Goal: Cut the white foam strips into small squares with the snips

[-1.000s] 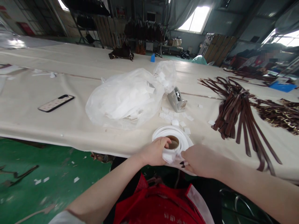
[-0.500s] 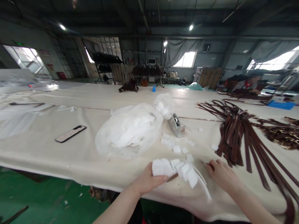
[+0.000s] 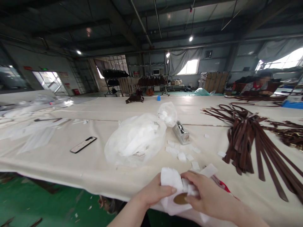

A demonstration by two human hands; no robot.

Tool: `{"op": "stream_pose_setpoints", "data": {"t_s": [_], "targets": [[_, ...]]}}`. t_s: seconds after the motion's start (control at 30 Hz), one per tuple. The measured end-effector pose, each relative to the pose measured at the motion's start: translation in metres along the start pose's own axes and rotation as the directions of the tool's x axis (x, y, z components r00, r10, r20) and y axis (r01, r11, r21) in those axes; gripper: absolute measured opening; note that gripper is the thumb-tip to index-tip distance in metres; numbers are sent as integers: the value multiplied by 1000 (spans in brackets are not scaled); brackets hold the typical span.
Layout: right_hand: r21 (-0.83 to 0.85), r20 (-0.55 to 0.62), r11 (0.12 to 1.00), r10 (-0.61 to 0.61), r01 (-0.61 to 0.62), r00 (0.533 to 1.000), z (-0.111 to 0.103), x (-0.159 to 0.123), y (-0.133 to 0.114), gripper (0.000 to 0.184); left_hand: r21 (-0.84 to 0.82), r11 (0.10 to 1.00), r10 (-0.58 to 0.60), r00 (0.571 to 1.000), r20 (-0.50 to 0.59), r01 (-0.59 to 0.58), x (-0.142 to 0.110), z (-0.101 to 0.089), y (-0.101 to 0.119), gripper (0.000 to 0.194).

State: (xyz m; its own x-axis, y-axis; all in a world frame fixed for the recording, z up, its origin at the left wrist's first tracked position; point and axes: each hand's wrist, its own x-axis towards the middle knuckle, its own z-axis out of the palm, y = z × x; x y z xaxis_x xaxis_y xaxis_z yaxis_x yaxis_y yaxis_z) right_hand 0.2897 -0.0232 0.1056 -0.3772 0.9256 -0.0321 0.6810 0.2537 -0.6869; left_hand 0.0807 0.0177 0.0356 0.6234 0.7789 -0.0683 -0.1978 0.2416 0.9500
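A factory workshop, apparently for bags
Brown straps (image 3: 243, 138) lie heaped on a long covered bench (image 3: 92, 167); dark bags (image 3: 151, 81) hang at the back, beams (image 3: 124, 26) cross the roof, and the floor (image 3: 63, 205) below is green.

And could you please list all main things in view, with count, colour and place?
table: 1, cream, centre
white roll: 1, white, brown core, near edge
plastic bag: 1, whitish, middle
tape dispenser: 1, grey, beside plastic bag
small squares: many, white, before tape dispenser
phone: 1, black-edged, left of plastic bag
straps: many, brown, right side
metallic pile: 1, brown and gold, right edge
white sheets: several, white, left side
dark bag: 1, brown, far side
blue objects: 2, blue, far side and right edge
hanging bags: several, dark, background
another person: 1, partly red clothing, far right
floor: 1, green, below table
left hand: 1, bare, on white roll
right hand: 1, bare, on white roll
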Motion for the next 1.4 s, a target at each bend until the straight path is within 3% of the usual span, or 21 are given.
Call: {"op": "stream_pose_setpoints", "data": {"t_s": [0.07, 0.23, 0.43, 0.53, 0.63, 0.73, 0.83, 0.9, 0.97, 1.07, 1.17, 1.23, 1.33, 1.4], "targets": [[-47, -22, 999, 26, -27, 999, 5, -3, -1, 32, 46, 999, 12, 1000, 2, -12, -2, 3, 2, 48], [-52, -20, 996, 68, -69, 998, 13, -9, -3, 34, 353, 935, 19, 1000, -13, -13, -5, 13, 14, 41], [51, -17, 998, 31, -30, 999, 17, -16, -3, 41, 460, 888, 46, 999, -28, -28, -11, 22, 27, 16], [53, -78, 996, 69, -65, 995, 24, -18, -2, 45, 620, 781, 171, 981, -91, -79, -14, 30, 29, 4], [107, -135, 992, 80, -66, 988, 35, -21, 0, 44, 715, 692, 308, 936, -169, -99, -15, 34, 27, 7], [192, -190, 978, 123, -86, 974, 41, -25, 2, 41, 664, 745, 368, 873, -321, -70, -12, 31, 25, 7], [326, -275, 943, 156, -60, 949, 40, -31, 5, 39, 359, 932, 240, 817, -524, -44, -8, 22, 24, 6], [491, -331, 871, 204, -16, 921, 38, -35, 7, 38, 62, 995, 96, 821, -563, -74, -7, 14, 26, 12], [688, -345, 725, 314, 11, 884, 36, -37, 11, 36, -128, 984, 30, 830, -557, -122, -7, 7, 29, 19], [889, -302, 453, 455, 74, 838, 36, -36, 27, 31, -186, 973, 12, 830, -557, -139, -12, -1, 32, 26], [944, -322, 267, 617, 193, 718, 36, -34, 53, 27, -187, 976, -6, 844, -536, -112, -18, -5, 31, 29], [947, -318, 189, 681, 261, 660, 37, -36, 70, 23, -212, 974, -40, 861, -507, -80, -20, -7, 26, 33], [948, -293, 112, 675, 299, 677, 43, -45, 86, 19, -292, 956, -109, 879, -465, -36, -19, -6, 18, 37], [946, -288, 94, 684, 310, 670, 48, -53, 90, 19, -324, 946, -136, 868, -478, -30, -16, -5, 13, 38]]}}
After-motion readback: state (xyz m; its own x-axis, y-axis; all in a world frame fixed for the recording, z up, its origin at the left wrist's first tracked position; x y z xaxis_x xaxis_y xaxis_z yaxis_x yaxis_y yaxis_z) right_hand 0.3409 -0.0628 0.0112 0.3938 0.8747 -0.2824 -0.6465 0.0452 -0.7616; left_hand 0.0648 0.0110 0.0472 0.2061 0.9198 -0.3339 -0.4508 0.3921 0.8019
